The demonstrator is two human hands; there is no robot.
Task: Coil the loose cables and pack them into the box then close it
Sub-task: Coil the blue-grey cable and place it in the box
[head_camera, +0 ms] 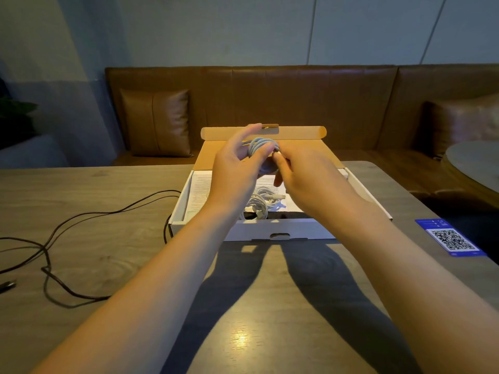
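Left hand (237,160): your grip curls round the white coil (259,147), held above the open box (270,230) | Right hand (302,171): pinches the coil's end at its 3 o'clock | Second coil (263,202): lies in the box, 6 o'clock of both hands | Black cable (67,238): loose on worktop (256,306), 9 o'clock of box.

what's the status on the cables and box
Left hand and right hand grip pale coiled cable above open cardboard box. Black loose cable on table, unpacked.
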